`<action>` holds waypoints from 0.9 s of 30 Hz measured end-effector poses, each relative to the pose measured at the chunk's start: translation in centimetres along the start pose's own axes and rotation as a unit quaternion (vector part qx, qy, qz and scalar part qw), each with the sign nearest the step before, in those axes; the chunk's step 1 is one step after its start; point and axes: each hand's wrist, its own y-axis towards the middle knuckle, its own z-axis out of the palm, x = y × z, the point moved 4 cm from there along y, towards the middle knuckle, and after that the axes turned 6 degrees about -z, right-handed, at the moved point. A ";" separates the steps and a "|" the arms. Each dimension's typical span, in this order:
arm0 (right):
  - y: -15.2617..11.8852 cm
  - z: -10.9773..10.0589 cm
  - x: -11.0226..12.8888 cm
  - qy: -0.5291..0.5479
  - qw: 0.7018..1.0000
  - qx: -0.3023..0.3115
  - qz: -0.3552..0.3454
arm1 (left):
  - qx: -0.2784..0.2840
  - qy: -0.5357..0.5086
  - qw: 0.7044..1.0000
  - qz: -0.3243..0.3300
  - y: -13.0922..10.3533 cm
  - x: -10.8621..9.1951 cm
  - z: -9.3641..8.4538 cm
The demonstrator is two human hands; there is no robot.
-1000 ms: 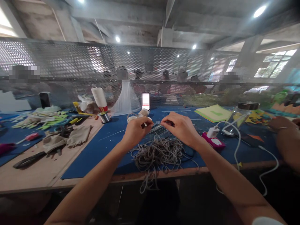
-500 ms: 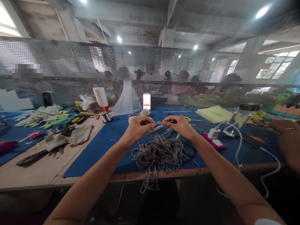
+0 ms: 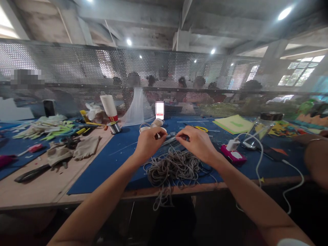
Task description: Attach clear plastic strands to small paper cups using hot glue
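My left hand (image 3: 150,141) is closed in a pinch, thumb against fingers, above the blue mat (image 3: 102,164). Facing it a short gap away, my right hand (image 3: 196,141) pinches too. Whatever lies between the fingertips is too fine to make out. Below both hands sits a tangled heap of grey cord (image 3: 174,167), with loops hanging over the table's front edge. Thin clear strands (image 3: 174,142) lie on the mat just behind the heap. Beyond my left hand is a pale roll (image 3: 157,123), and yellow-handled scissors (image 3: 201,129) lie past my right hand.
A lit phone (image 3: 159,110) stands at the back, before a perforated metal screen (image 3: 169,65). On the left are stacked paper cups (image 3: 108,106), gloves (image 3: 87,147) and scraps. A glass jar (image 3: 265,124), a purple box (image 3: 233,155), white cables and another person's arm (image 3: 316,155) are right.
My right hand has turned slightly, its back facing me more, and both pinches have shifted a little. The heap of cord stays in place, while the whole view has drifted slightly.
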 end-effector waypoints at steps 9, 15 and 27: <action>2.7 -0.5 -3.3 0.106 0.993 0.043 0.003 | 0.107 -0.093 0.990 0.001 -0.1 0.0 0.3; 2.3 1.7 -5.3 0.283 0.953 0.076 0.081 | 0.125 -0.186 0.974 -0.043 0.4 0.4 0.3; -1.0 2.4 -0.5 0.119 0.991 -0.064 0.022 | -0.010 -0.097 0.994 -0.049 0.2 0.7 0.2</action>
